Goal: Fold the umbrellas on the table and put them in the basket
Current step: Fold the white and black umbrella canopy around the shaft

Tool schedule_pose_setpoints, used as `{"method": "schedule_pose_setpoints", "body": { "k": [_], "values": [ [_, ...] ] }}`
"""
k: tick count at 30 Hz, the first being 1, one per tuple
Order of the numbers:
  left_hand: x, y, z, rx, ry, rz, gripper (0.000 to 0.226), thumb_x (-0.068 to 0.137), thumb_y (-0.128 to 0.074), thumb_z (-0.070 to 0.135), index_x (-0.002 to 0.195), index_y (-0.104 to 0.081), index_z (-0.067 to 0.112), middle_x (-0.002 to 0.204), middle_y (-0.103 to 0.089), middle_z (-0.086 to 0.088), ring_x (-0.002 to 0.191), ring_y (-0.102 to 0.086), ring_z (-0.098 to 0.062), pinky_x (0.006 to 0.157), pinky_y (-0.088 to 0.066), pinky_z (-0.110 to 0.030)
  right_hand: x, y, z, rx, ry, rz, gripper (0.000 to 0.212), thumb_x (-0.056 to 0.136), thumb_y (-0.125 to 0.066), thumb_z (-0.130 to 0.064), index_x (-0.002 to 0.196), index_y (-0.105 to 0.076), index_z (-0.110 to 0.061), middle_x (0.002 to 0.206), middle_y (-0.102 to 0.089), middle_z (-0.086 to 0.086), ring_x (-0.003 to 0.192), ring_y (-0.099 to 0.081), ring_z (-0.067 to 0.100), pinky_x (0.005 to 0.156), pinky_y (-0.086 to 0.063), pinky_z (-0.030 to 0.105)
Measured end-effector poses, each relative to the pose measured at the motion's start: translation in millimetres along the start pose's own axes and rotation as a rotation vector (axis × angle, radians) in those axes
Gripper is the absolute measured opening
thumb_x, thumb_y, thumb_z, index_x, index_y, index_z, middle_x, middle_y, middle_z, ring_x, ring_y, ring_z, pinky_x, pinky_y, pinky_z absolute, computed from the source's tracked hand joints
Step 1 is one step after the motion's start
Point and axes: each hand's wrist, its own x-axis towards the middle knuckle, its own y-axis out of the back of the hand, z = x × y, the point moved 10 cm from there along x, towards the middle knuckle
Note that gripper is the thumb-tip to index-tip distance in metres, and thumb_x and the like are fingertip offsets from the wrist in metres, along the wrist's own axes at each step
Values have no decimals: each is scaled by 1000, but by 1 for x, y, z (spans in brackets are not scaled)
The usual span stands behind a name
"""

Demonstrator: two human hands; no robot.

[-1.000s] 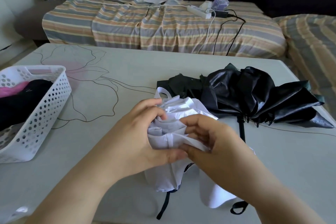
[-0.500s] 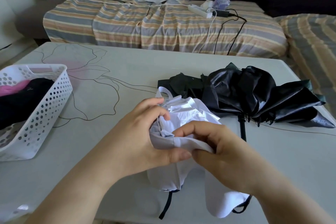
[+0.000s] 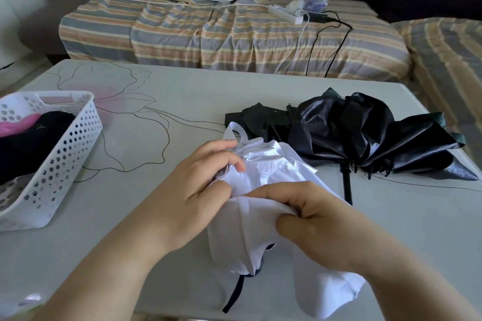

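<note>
Left fingers (image 3: 236,161) are curling over the top of the white umbrella (image 3: 266,206), fingertips pressing into the bunched fabric, thumb lying along the fold. Left hand (image 3: 198,190) is gripping the canopy from its left side.

Right fingers (image 3: 276,191) are curling too; index finger is stretching left across a fabric fold while thumb is pressing beneath it, so a pleat is being pinched between them. Right hand (image 3: 320,229) is covering the right flank of the canopy.

White umbrella is lying near the front edge of the table (image 3: 156,101), about midway along it, partly gathered. A white strap loop (image 3: 236,133) is sticking out at its far end; a dark strap (image 3: 234,292) is trailing from its near end toward the front edge. A loose white panel is hanging over that edge under the right wrist.

Black umbrella (image 3: 365,135) is lying just behind and right of the white one, toward the right edge, canopy loose and crumpled, its shaft (image 3: 347,185) pointing toward the front edge.

Basket (image 3: 65,161) is sitting at the left edge, well apart from both umbrellas, holding something black (image 3: 34,143) and something pink (image 3: 18,125).

Beyond the far edge, a striped sofa cover (image 3: 208,36) is carrying a power strip (image 3: 285,14) with cables.
</note>
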Motion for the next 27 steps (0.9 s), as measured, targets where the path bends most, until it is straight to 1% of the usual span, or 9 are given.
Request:
{"method": "schedule_pose_setpoints", "body": {
  "k": [3,6,8,10,12,15,17,21,27],
  "values": [
    [1,0,-1,-57,11,-6,37,70,-35,24,92,-63,37,123,-41,43,99,-49,5,80,-33,-3,-1,21,9,-124,-49,171,40,89,-47,2,70,-63,-30,63,-51,-7,56,-44,2,55,-37,16],
    [5,0,-3,-114,-1,-1,45,69,-33,20,91,-67,38,126,-44,39,116,-41,17,87,-29,1,1,32,9,-246,-40,320,31,94,-50,-10,70,-57,-29,62,-50,-4,57,-44,7,56,-37,17],
    [6,-1,-5,-134,-9,-3,49,68,-33,19,92,-68,43,127,-46,38,122,-39,16,95,-29,-6,3,32,12,-309,-51,370,26,94,-48,-8,73,-55,-21,55,-47,-9,53,-42,8,52,-35,18],
    [7,-1,-7,-147,-5,-6,53,67,-33,17,93,-66,49,129,-47,36,125,-37,15,99,-30,-15,4,32,14,-349,-70,388,23,92,-45,-4,75,-52,-18,54,-48,-16,50,-42,7,46,-32,19],
    [8,0,-8,-160,-5,-1,55,66,-33,15,93,-66,49,129,-48,34,125,-37,14,99,-31,-15,4,30,11,-345,-75,364,22,86,-47,-6,77,-53,-25,60,-51,-19,56,-47,4,47,-33,18],
    [9,0,-7,-163,-16,-1,55,64,-33,14,93,-67,46,128,-49,34,123,-41,14,91,-34,-4,5,18,0,-277,-16,296,17,80,-67,-28,85,-55,-40,80,-57,-23,80,-52,-6,65,-41,12],
    [9,-1,-7,-164,-20,-5,56,62,-34,13,92,-67,46,128,-50,33,124,-40,13,93,-33,-6,7,17,-7,-274,62,310,11,82,-71,-37,86,-61,-32,85,-58,-16,86,-52,2,71,-41,17],
    [10,1,-11,-213,-3,-4,59,61,-34,10,91,-72,44,126,-54,31,126,-40,11,100,-33,-18,10,21,0,-227,58,292,18,91,-61,-31,75,-57,-24,76,-55,-11,66,-50,8,60,-40,19],
    [9,-4,-6,-370,14,-24,64,58,-34,5,92,-74,41,120,-60,31,124,-43,14,99,-34,-18,14,33,20,-122,-47,398,35,90,-62,-28,62,-42,-25,56,-45,-15,53,-40,6,52,-35,17]
  ]
}}
